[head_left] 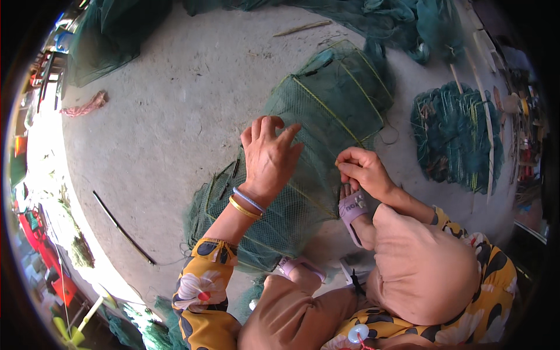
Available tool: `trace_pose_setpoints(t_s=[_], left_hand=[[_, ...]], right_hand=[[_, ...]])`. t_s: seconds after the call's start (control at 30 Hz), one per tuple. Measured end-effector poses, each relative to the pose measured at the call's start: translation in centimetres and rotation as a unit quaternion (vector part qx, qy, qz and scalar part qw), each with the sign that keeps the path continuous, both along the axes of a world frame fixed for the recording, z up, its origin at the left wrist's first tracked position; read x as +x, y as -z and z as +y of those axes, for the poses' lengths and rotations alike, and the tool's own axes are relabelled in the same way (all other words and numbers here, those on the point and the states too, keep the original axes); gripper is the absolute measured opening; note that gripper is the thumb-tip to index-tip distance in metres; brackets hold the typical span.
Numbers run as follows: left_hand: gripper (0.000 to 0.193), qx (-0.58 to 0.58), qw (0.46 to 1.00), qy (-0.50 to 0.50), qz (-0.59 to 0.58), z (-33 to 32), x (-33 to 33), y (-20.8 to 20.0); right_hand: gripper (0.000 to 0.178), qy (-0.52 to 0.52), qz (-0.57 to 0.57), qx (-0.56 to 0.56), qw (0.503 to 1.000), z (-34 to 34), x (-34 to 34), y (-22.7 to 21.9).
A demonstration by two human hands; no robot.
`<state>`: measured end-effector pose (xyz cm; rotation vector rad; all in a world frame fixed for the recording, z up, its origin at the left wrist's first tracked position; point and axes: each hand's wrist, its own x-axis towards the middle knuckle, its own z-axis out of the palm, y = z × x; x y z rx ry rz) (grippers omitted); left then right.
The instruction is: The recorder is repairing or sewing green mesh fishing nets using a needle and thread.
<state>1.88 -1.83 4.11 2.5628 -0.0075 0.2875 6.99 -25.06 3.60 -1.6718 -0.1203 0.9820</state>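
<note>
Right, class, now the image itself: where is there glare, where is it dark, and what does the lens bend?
Head view: glare bleaches the ground strip at far left; head view: black fills the corners; head view: the left edge of the concrete floor curves; head view: the left hand and green net look fairly evenly lit.

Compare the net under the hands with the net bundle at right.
Pose: the net is stretched out; the net bundle is bunched compactly.
Size: the net covers more floor than the net bundle.
Detail: the net's yellowish strips are widely spaced; the net bundle's yellowish strands sit close together.
Shared: both are green and lie on the floor.
</note>
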Motion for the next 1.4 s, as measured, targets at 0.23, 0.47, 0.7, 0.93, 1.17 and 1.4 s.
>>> trace_pose_setpoints(t_s=[0.23, 0.47, 0.7, 0.93, 1.17, 1.4], left_hand=[[0.022, -0.174, 0.979, -0.095, 0.056, 0.1, 2.2, 0.1], [0.019, -0.45, 0.851, -0.229, 0.146, 1.4, 5.0, -0.5], [0.015, -0.352, 0.911, -0.213, -0.019, 2.6, 6.6, -3.1], [0.014, -0.278, 0.943, -0.152, -0.105, 3.1, 6.6, -6.2], [0.02, -0.54, 0.824, -0.156, 0.073, -0.6, 0.0, -4.0], [0.023, -0.623, 0.733, -0.162, 0.222, -5.8, -5.1, -2.8]], right_hand=[[0.009, -0.013, -0.025, 0.009, 1.0, 2.3, 2.0, -0.4], [0.007, -0.048, -0.248, 0.018, 0.967, 4.0, 3.8, -0.7], [0.012, -0.097, -0.426, 0.045, 0.898, 8.4, 7.8, -3.3], [0.021, -0.184, -0.221, 0.1, 0.953, 10.5, 9.9, -4.7], [0.026, -0.016, -0.192, 0.181, 0.964, 4.2, 10.7, -10.2], [0.025, 0.115, -0.198, 0.218, 0.949, -2.1, 8.8, -11.4]])
